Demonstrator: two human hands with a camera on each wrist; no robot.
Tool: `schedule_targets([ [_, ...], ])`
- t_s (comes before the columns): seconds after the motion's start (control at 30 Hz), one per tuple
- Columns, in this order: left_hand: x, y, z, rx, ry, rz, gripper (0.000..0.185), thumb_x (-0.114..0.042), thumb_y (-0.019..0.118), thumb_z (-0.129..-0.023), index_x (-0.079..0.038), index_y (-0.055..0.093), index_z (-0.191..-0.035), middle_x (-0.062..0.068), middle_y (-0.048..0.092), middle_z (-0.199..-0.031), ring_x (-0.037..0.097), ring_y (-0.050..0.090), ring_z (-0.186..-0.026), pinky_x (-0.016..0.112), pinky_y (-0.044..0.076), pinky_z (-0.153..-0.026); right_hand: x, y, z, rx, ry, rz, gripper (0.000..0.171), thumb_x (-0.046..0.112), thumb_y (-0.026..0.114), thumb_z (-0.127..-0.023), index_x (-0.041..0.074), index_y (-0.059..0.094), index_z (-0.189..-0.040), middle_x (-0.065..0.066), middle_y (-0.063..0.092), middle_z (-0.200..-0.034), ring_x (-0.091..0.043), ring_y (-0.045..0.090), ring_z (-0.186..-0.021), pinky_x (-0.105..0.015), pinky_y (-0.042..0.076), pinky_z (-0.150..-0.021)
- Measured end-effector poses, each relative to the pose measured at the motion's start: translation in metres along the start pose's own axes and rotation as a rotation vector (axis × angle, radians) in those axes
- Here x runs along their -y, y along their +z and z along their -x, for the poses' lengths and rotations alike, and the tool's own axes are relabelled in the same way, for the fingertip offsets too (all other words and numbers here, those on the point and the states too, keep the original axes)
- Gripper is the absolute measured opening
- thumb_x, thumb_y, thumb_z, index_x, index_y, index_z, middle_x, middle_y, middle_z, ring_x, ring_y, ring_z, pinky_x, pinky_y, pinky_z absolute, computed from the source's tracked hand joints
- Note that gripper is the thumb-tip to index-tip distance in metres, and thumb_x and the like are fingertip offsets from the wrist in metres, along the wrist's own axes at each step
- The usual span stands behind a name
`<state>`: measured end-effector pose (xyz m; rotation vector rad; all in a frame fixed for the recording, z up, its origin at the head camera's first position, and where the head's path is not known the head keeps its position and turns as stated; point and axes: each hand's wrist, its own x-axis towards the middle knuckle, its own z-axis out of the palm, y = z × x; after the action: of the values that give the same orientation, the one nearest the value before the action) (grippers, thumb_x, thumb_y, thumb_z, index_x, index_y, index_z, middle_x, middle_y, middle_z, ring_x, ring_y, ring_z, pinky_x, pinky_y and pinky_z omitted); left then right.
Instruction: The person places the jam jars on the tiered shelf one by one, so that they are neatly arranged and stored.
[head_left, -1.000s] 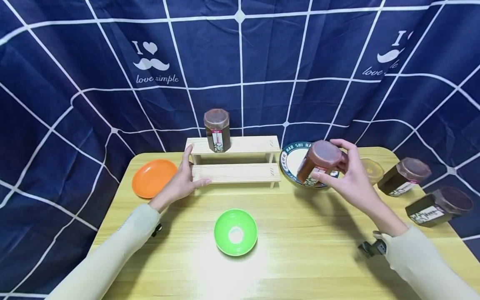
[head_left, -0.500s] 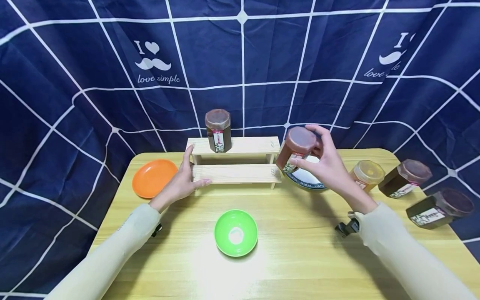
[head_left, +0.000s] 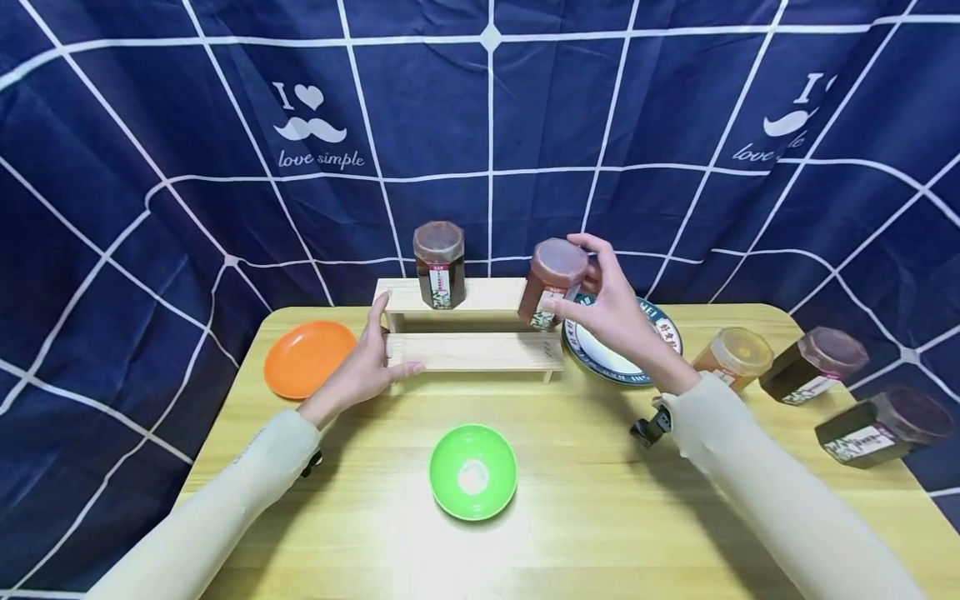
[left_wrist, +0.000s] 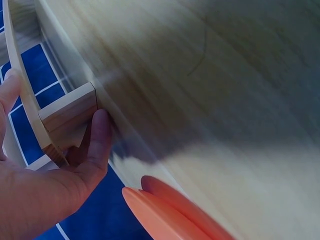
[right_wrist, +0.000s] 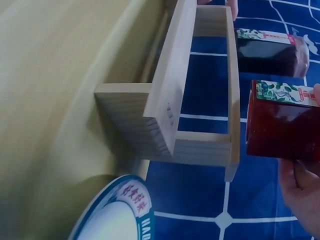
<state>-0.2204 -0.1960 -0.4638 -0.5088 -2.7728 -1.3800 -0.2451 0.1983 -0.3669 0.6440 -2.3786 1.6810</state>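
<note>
Navy backdrop (head_left: 480, 125) reads "love simple"; plate (head_left: 660, 327) rim reads "HAB".

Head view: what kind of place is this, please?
Probably a staged tabletop recording setup, not a real kitchen: a printed navy curtain hangs behind a wooden table bearing a small two-step wooden shelf and scattered sauce jars.

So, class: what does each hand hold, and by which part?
The right hand grips a dark jar by its lid and upper sides; the left hand only steadies the wooden shelf's end.
</note>
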Motion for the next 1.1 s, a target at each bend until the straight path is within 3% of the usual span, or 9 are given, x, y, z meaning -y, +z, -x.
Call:
schedule_targets([
  [0.17,-0.011,-0.003,0.003,0.01,-0.012,0.01,0.129,-0.041,0.091,-0.092,-0.023,-0.007,-0.174,0.036,0.01,-0.174,0.055,0.026,-0.155,0.07,0.026,-0.121,-0.001,0.008,-0.017,0.024,-0.014,0.017,0.092,0.006,0.092,-0.089,0.018,0.038,-0.163,-0.014,0.069,-0.136,-0.023,0.068,-0.119,-0.033,0.051,-0.103],
  [0.37,-0.019,-0.003,0.001,0.028,-0.038,0.002,0.128,-0.028,0.09,-0.094,-0.017,-0.009,-0.173,0.032,0.006,-0.177,0.052,0.023,-0.158,0.066,0.024,-0.124,-0.002,0.016,-0.033,0.073,-0.031,-0.028,0.091,0.0,0.09,-0.089,0.012,0.037,-0.162,-0.016,0.067,-0.138,-0.027,0.069,-0.121,-0.032,0.052,-0.1],
  [0.53,-0.021,-0.001,0.0,0.033,-0.055,-0.007,0.127,-0.027,0.09,-0.095,-0.016,-0.01,-0.173,0.031,0.006,-0.177,0.05,0.022,-0.159,0.064,0.024,-0.125,-0.005,0.022,-0.045,0.107,-0.026,-0.067,0.092,-0.001,0.088,-0.09,0.011,0.035,-0.163,-0.016,0.065,-0.141,-0.029,0.068,-0.123,-0.032,0.055,-0.097],
  [0.57,-0.021,-0.001,0.0,0.035,-0.059,-0.002,0.127,-0.026,0.09,-0.095,-0.016,-0.01,-0.173,0.031,0.006,-0.177,0.05,0.024,-0.158,0.063,0.024,-0.125,-0.006,0.022,-0.046,0.114,-0.024,-0.073,0.092,-0.001,0.088,-0.09,0.011,0.034,-0.164,-0.016,0.065,-0.141,-0.029,0.068,-0.123,-0.032,0.055,-0.098],
  [0.6,-0.011,0.002,-0.003,0.031,-0.057,0.001,0.128,-0.034,0.09,-0.095,-0.022,-0.011,-0.174,0.03,0.007,-0.177,0.05,0.026,-0.157,0.063,0.026,-0.125,-0.007,0.023,-0.048,0.121,-0.022,-0.078,0.092,-0.002,0.087,-0.09,0.011,0.034,-0.164,-0.016,0.064,-0.141,-0.029,0.067,-0.124,-0.033,0.054,-0.098],
  [0.8,-0.012,0.002,-0.002,0.034,-0.071,0.01,0.129,-0.034,0.09,-0.094,-0.026,-0.011,-0.174,0.034,0.015,-0.174,0.051,0.042,-0.148,0.065,0.034,-0.12,-0.01,0.023,-0.055,0.161,-0.012,-0.088,0.092,-0.004,0.085,-0.092,0.008,0.032,-0.167,-0.018,0.063,-0.143,-0.03,0.067,-0.126,-0.035,0.053,-0.102],
  [0.83,-0.022,-0.001,0.002,0.037,-0.08,0.007,0.128,-0.026,0.091,-0.094,-0.02,-0.01,-0.173,0.035,0.015,-0.174,0.052,0.042,-0.148,0.065,0.034,-0.12,-0.01,0.023,-0.056,0.166,-0.01,-0.089,0.092,-0.004,0.085,-0.092,0.008,0.032,-0.167,-0.018,0.063,-0.143,-0.03,0.067,-0.126,-0.036,0.053,-0.102],
  [1.1,-0.021,-0.003,0.002,0.039,-0.076,-0.001,0.127,-0.026,0.09,-0.095,-0.019,-0.011,-0.173,0.032,0.007,-0.176,0.053,0.029,-0.155,0.065,0.028,-0.123,-0.011,0.024,-0.061,0.191,0.025,-0.115,0.092,0.0,0.085,-0.093,0.011,0.032,-0.167,-0.016,0.063,-0.145,-0.032,0.066,-0.13,-0.038,0.052,-0.105],
])
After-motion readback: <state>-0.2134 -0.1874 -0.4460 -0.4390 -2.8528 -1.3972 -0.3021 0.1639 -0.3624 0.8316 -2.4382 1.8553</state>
